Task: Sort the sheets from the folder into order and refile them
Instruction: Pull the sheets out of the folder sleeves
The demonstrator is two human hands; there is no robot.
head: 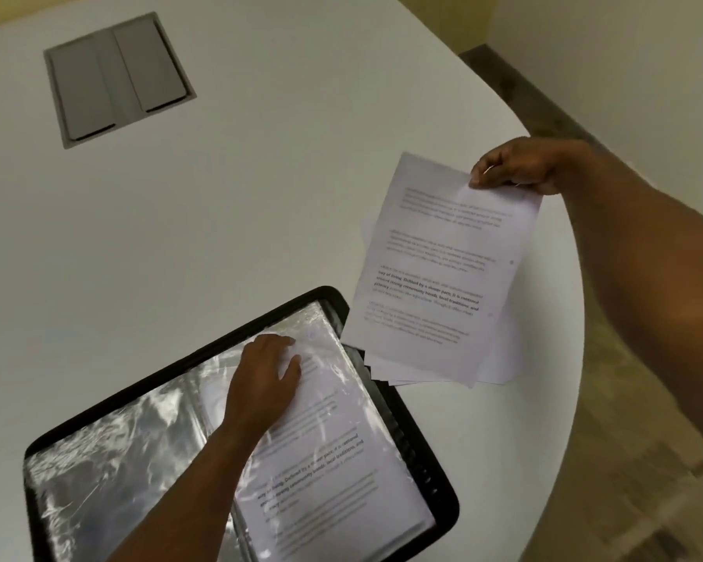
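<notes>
A black folder (pixel 417 432) with clear plastic sleeves lies open on the white table near the front edge. A printed sheet (pixel 341 472) sits in its right-hand sleeve. My left hand (pixel 266 377) rests on the top of that sleeve, fingers spread and touching the plastic. My right hand (pixel 516 168) pinches the top corner of a printed sheet (pixel 439 269) and holds it up above the table. Below it, a small pile of loose sheets (pixel 500 367) lies on the table to the right of the folder.
A grey recessed cable hatch (pixel 114 79) is set into the white table (pixel 281 176) at the far left. The table's curved edge runs down the right side, with floor (pixel 642 419) beyond it.
</notes>
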